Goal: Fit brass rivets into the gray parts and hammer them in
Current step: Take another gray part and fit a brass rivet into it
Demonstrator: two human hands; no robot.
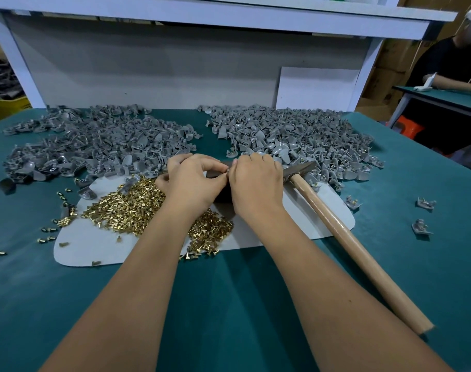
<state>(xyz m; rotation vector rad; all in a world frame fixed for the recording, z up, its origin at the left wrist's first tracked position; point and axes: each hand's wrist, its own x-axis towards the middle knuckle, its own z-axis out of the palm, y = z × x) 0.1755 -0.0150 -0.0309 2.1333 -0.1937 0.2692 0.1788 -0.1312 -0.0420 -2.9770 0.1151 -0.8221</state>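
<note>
- Brass rivets (127, 208) lie in a shiny heap on the white mat (76, 245), under my left arm.
- Gray parts sit in two big piles: the left pile (94, 146) and the right pile (296, 135).
- My left hand (194, 181) and right hand (256, 183) meet over a dark block (215, 174), fingers curled, pinching something tiny. I cannot tell what it is.
- I think I am fitting a rivet now.
- Next I must pick up the hammer (336, 226), which lies just beside my right hand.
- Both arms reach straight forward, wrists close together.
</note>
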